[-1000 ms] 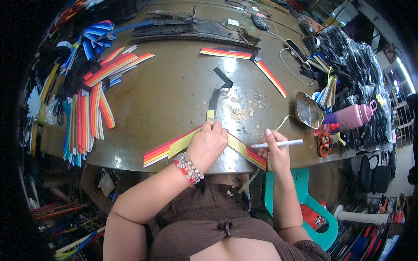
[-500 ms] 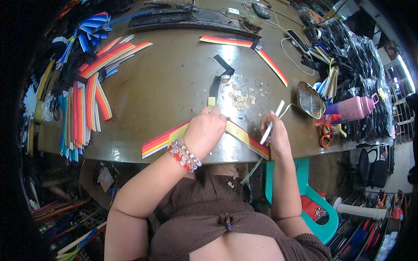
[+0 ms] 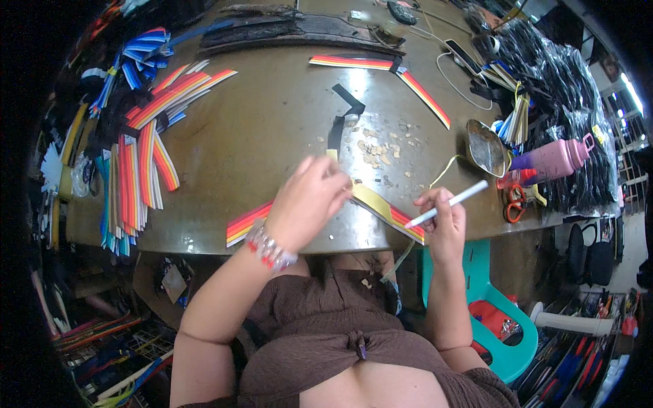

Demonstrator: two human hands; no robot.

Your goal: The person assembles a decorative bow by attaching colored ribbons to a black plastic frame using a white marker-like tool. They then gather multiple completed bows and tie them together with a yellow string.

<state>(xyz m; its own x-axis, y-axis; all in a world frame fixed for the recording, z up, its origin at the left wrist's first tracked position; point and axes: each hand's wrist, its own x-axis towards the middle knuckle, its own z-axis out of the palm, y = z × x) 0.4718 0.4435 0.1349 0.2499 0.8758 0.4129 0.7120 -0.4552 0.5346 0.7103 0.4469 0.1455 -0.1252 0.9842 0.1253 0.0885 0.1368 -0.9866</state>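
Observation:
A striped strip in red, orange, yellow and white (image 3: 398,216) lies bent in a wide V at the table's near edge, with a yellow piece (image 3: 371,200) along its right arm. Over the bend is my left hand (image 3: 304,200), wearing beaded bracelets; its fingers curve downward, blurred, and hide the middle of the strip. My right hand (image 3: 445,217) grips a slim white pen (image 3: 469,193), its pinkish tip slanting down toward the strip's right end. Just beyond my left hand lies a bent black strip (image 3: 337,132) with a yellow end.
Pale scraps (image 3: 377,151) litter the table's middle. Another bent striped strip (image 3: 425,98) lies farther back. Striped bundles (image 3: 126,183) fill the left. At right are a metal tray (image 3: 486,148), orange scissors (image 3: 513,204), a pink bottle (image 3: 554,160) and a phone (image 3: 464,58).
My left hand has shifted a little left, and its fingers have loosened and risen from the bend. My right hand has moved right, tilting the pen from near upright to a flatter slant.

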